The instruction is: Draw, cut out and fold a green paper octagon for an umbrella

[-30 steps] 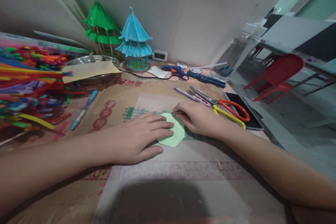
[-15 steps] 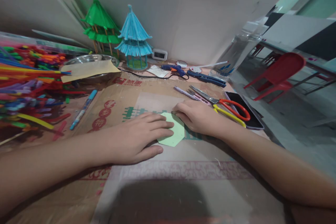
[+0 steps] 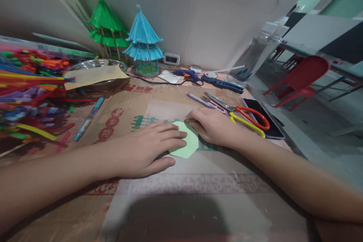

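A light green piece of paper (image 3: pixel 189 144), cut with several straight sides, lies on a translucent sheet (image 3: pixel 181 168) over printed cardboard. My left hand (image 3: pixel 159 141) rests flat across the paper's left part, fingers stretched and slightly apart, thumb lower on the sheet. At the paper's upper right edge, my right hand (image 3: pixel 210 124) is closed with its fingers curled down. Its fingertips are mostly hidden, so whatever they pinch cannot be made out. Just beyond my right hand lie a purple pen (image 3: pixel 198 99) and scissors (image 3: pixel 252 115) with red and yellow handles.
Pipe cleaners (image 3: pixel 31 94) crowd the left side beside a blue marker (image 3: pixel 89 119) and a metal bowl (image 3: pixel 96 64). Green (image 3: pixel 104 22) and blue (image 3: pixel 144 41) pavilion models stand behind. A glue gun (image 3: pixel 187 74), stapler-like blue tool (image 3: pixel 222 84), clear bottle (image 3: pixel 249 58) and phone (image 3: pixel 272 124) line the back and right.
The view has shifted very slightly. Both hands and the green paper keep the same positions relative to each other.
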Action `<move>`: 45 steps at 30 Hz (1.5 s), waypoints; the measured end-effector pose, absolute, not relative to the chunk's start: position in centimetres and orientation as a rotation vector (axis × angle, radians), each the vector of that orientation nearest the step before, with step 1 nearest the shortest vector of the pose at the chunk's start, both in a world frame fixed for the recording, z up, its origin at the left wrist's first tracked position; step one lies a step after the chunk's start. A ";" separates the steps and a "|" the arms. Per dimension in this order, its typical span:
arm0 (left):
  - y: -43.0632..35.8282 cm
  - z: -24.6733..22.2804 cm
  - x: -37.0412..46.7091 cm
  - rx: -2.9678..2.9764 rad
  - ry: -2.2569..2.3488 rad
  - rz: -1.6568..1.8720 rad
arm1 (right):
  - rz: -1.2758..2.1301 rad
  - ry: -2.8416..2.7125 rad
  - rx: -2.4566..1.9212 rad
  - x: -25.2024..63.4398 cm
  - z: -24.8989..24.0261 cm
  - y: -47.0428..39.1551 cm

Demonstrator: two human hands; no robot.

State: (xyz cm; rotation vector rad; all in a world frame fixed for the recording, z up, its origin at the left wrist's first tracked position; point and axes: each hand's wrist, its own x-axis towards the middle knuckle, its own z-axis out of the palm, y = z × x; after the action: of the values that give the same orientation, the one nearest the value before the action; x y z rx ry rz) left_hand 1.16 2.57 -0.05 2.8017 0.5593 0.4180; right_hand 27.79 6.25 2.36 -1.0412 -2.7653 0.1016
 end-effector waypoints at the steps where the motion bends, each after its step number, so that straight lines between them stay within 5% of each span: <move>1: 2.6 -0.1 1.2 2.807 0.557 0.417 | 0.122 -2.761 -1.035 27.8 2.3 6.3; 11: 2.6 0.2 1.2 2.818 0.549 0.395 | 0.028 -2.788 -1.046 27.7 2.2 6.3; 28: 2.6 0.0 1.1 2.839 0.541 0.423 | 0.522 -2.575 -1.011 27.8 2.1 6.5; 45: 2.6 -0.3 1.1 2.854 0.526 0.468 | 0.554 -2.537 -0.992 27.7 1.2 6.6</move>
State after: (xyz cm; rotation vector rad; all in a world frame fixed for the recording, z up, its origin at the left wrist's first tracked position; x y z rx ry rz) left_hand 1.08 2.60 -0.28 2.8540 0.5264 0.4678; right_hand 27.74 6.63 1.22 -0.9923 -2.5375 0.5537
